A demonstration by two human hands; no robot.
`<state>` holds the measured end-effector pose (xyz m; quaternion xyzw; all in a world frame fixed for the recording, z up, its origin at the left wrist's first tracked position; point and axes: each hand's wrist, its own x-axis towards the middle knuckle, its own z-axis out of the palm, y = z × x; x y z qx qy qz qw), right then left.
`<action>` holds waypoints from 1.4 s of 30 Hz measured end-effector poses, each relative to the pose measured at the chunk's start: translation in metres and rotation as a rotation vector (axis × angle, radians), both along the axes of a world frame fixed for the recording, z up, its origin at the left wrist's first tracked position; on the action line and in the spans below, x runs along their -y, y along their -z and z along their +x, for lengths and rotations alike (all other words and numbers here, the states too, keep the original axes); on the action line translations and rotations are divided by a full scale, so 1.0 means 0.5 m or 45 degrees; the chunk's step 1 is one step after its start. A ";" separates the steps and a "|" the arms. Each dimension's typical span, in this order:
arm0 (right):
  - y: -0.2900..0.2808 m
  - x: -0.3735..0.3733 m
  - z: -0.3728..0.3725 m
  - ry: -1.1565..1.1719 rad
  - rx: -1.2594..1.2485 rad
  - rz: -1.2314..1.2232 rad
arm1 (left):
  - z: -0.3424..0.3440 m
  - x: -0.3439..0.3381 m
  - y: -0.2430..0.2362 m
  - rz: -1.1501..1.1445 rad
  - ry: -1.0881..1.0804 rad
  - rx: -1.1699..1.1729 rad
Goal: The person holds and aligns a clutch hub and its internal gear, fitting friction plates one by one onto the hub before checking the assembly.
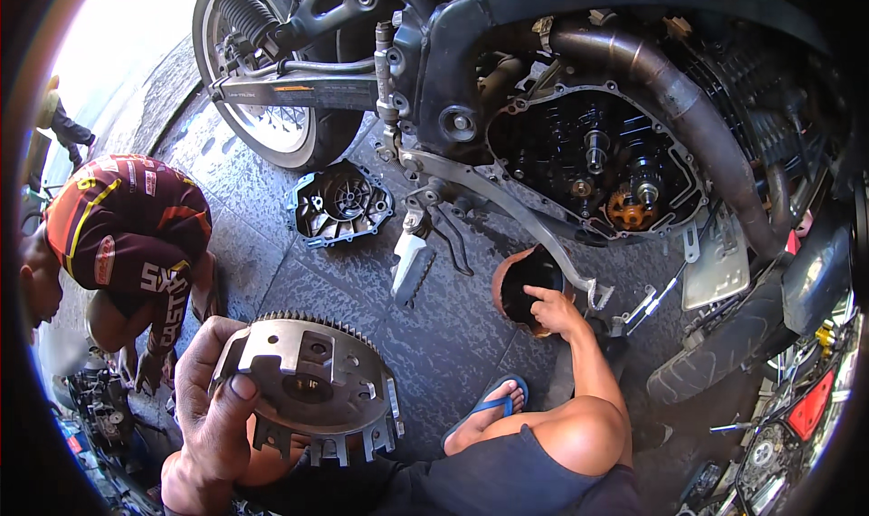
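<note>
beyond the clutch basket (348,385), engine cover (348,201)

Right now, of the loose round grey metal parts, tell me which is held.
The slotted drum with the toothed rim, gripped in the left hand; the ribbed cover lies apart on the floor.

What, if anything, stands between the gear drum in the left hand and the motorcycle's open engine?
In this view, a long metal lever crosses lower-left of the open engine; a footpeg hangs nearer the gear drum.
</note>
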<state>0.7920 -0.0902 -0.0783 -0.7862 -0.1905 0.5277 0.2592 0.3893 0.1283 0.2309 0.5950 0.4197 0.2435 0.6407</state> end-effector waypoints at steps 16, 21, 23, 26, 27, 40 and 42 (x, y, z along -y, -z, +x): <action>-0.355 0.061 -0.137 -0.303 0.516 0.248 | -0.016 0.012 -0.016 0.010 0.187 0.120; -0.572 0.011 -0.207 -0.560 0.640 0.175 | -0.022 0.012 -0.017 0.038 0.261 0.153; -0.615 -0.006 -0.221 -0.558 0.775 0.258 | -0.034 0.006 -0.014 0.051 0.311 0.149; -0.659 -0.050 -0.213 -0.453 0.969 0.427 | -0.039 0.007 -0.011 0.045 0.331 0.151; -0.678 -0.073 -0.205 -0.330 0.999 0.407 | -0.040 0.006 -0.001 0.078 0.347 0.164; -0.637 -0.173 -0.072 -0.165 1.108 0.635 | -0.040 -0.005 -0.005 0.027 0.424 -0.014; -0.636 -0.173 -0.071 -0.130 1.058 0.649 | -0.035 -0.008 0.005 -0.043 0.386 -0.010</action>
